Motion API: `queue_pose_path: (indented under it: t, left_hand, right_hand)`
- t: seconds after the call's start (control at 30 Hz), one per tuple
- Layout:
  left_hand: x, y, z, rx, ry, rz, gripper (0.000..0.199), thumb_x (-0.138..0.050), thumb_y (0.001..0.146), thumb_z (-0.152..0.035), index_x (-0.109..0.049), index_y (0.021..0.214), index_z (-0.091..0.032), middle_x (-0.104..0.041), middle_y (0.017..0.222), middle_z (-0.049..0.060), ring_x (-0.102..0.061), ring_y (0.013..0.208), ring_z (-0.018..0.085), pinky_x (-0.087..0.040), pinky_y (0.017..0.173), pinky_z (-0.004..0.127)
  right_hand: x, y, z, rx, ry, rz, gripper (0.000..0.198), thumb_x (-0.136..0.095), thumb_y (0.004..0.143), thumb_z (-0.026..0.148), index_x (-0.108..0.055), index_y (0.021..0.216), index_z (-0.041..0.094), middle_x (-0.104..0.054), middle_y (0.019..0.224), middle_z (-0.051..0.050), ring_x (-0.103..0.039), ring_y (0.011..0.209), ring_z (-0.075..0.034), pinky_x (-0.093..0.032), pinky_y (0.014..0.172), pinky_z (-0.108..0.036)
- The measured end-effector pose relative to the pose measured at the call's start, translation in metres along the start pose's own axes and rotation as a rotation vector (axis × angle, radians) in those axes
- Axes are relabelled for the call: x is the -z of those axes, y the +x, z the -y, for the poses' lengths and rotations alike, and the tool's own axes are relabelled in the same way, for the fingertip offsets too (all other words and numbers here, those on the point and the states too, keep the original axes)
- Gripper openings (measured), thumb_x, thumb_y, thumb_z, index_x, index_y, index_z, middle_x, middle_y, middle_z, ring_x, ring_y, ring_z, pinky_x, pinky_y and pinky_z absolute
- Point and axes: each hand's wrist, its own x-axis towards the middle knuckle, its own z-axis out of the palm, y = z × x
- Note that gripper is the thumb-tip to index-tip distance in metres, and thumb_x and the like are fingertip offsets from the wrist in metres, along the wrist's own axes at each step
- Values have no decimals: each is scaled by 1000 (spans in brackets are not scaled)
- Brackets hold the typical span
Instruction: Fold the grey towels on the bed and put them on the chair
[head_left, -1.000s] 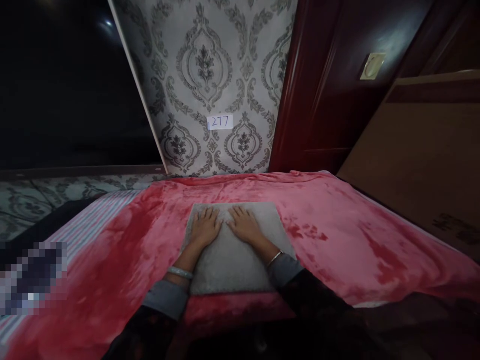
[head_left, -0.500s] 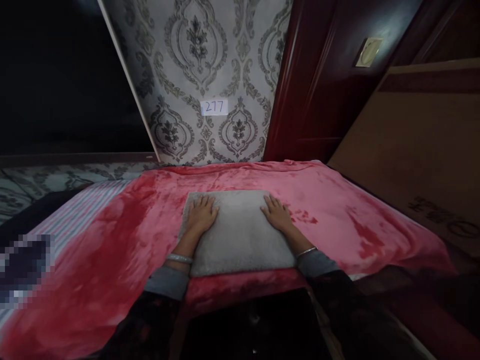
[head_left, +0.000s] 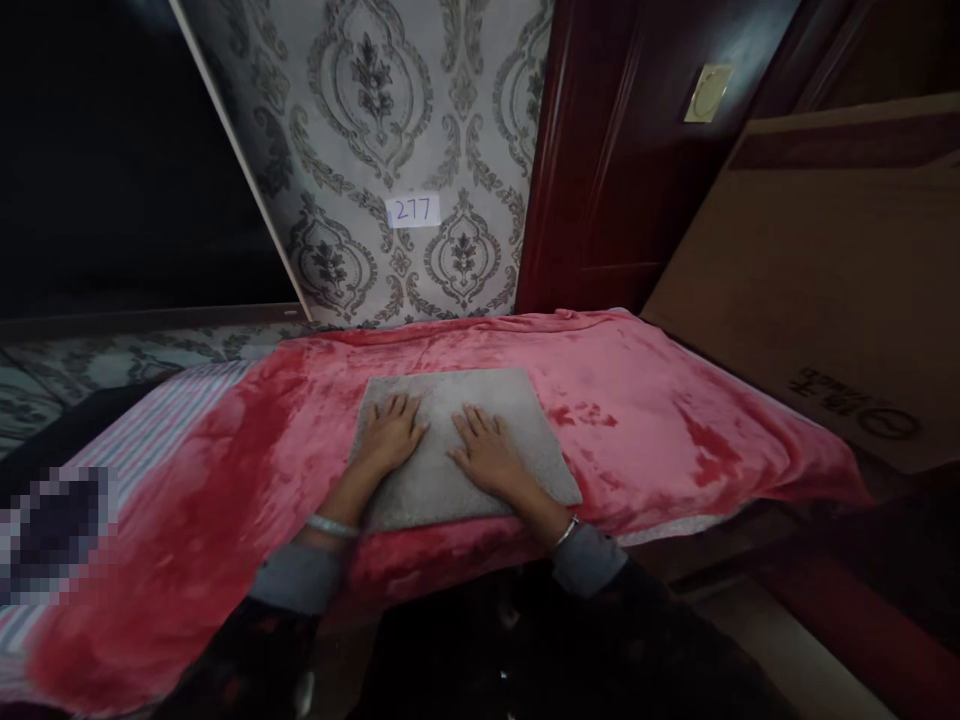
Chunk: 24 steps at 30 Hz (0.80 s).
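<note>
A grey, soft-looking rectangular mat (head_left: 442, 490) lies flat on a red and pink plush blanket (head_left: 615, 370). My left hand (head_left: 391, 434) rests palm down on the mat's left part, fingers spread. Near the mat's middle, my right hand (head_left: 487, 452) also presses flat with its fingers apart. Neither hand grips anything. Each wrist wears a silvery bracelet, and grey cuffs show below them. What the palms cover cannot be seen.
A large dark screen (head_left: 127, 160) stands at the back left before patterned wallpaper. A paper marked 277 (head_left: 413, 210) hangs on the wall. To the right, a big cardboard box (head_left: 817, 270) leans beside a dark red door (head_left: 600, 190). Striped cloth (head_left: 161, 420) shows at left.
My right hand has slid left from the mat's right edge to near its middle. My left hand stays on the left part. The view has shifted slightly.
</note>
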Motion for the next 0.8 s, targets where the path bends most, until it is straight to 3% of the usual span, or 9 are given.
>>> queue_pose_path:
  t: [0.2, 0.53, 0.7, 0.8]
  left_hand:
    - [-14, -54, 2, 31, 24, -15, 61, -44, 97, -46, -40, 154, -25, -28, 165, 10, -23, 153, 34, -19, 121, 61]
    - [-17, -55, 3, 39, 44, -43, 60, -39, 98, -47, -42, 153, -22, -29, 164, 10, -24, 152, 33, -20, 122, 57]
    - [-18, -59, 2, 50, -7, -112, 56, -42, 98, -40, -49, 148, -18, -39, 159, 14, -32, 149, 32, -24, 122, 55]
    - [-17, -65, -1, 143, -11, -191, 51, -41, 98, -37, -55, 143, -15, -44, 156, 18, -35, 147, 35, -26, 119, 59]
  right_hand:
    - [7, 0, -6, 11, 24, -2, 65, -35, 102, 53, -32, 158, 19, -18, 167, -12, -15, 154, -28, -13, 122, -53]
    - [8, -35, -69, -235, -55, -26, 66, -37, 102, 50, -31, 159, 18, -22, 166, -9, -16, 153, -32, -17, 121, -52]
    - [6, -49, -85, -376, -63, -51, 65, -39, 102, 44, -32, 157, 10, -25, 164, -19, -32, 147, -32, -30, 116, -46]
    - [1, -51, -89, -395, -58, -119, 64, -39, 101, 42, -37, 155, 7, -34, 160, -20, -41, 141, -34, -34, 112, -46]
